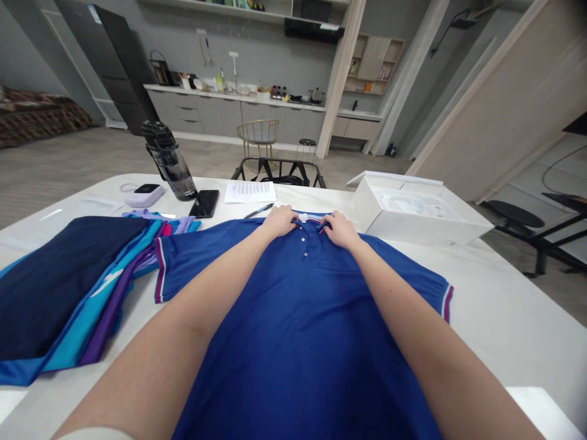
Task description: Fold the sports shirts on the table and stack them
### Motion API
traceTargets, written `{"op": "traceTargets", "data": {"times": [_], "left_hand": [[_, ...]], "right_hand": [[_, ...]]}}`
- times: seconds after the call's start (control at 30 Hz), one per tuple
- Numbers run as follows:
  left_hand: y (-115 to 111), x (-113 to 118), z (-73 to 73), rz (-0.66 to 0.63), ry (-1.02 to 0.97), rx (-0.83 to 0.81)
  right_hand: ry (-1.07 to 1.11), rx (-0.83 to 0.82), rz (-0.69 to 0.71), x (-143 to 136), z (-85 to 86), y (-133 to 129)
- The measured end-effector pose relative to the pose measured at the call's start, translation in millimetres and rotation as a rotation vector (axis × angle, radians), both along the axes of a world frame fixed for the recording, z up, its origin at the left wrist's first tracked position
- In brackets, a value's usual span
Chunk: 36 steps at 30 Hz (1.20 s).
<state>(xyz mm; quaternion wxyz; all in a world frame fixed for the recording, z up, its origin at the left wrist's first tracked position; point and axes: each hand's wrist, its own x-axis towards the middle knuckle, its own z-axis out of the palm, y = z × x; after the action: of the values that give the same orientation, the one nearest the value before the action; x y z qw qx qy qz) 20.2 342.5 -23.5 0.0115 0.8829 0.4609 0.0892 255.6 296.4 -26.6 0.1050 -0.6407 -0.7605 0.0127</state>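
A blue polo shirt [298, 318] lies spread front side up on the white table, its collar at the far end and both sleeves out to the sides. My left hand [280, 221] pinches the left side of the collar, beside the small buttons. On the collar's right side, my right hand [340, 230] has its fingers closed on the fabric. Both forearms reach across the shirt. The shirt's lower part runs out of view at the bottom edge.
Folded clothes [68, 281] are stacked at the left. Behind them are a lilac device [145, 195], a bottle [174, 165], a phone [205, 203], a paper [250, 192] and a pen [259, 211]. An open white box [413, 223] stands at the right on the table [513, 318].
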Motion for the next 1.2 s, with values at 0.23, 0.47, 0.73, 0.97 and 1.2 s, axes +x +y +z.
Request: {"op": "traceTargets", "data": {"times": [0.23,0.47,0.73,0.97,1.2], "left_hand": [[-24,32,-18.2,0.298,-0.157,-0.001],[-44,27,-33.5,0.210,-0.204,0.016],[-73,7,-44.2,0.105,-0.068,-0.159],[-95,-5,-39.1,0.295,-0.060,-0.189],[-175,-18,-31.3,0.158,-0.062,-0.020]], "right_hand": [[0.266,0.071,-0.057,-5,-13.4,-2],[0.135,0.051,-0.133,-37,-31.2,-9],[0.126,-0.064,0.011,-2,-29.2,-55],[0.033,-0.156,-0.362,40,-27.5,-112],[-0.028,-0.026,-0.210,14,-19.0,-181]]}}
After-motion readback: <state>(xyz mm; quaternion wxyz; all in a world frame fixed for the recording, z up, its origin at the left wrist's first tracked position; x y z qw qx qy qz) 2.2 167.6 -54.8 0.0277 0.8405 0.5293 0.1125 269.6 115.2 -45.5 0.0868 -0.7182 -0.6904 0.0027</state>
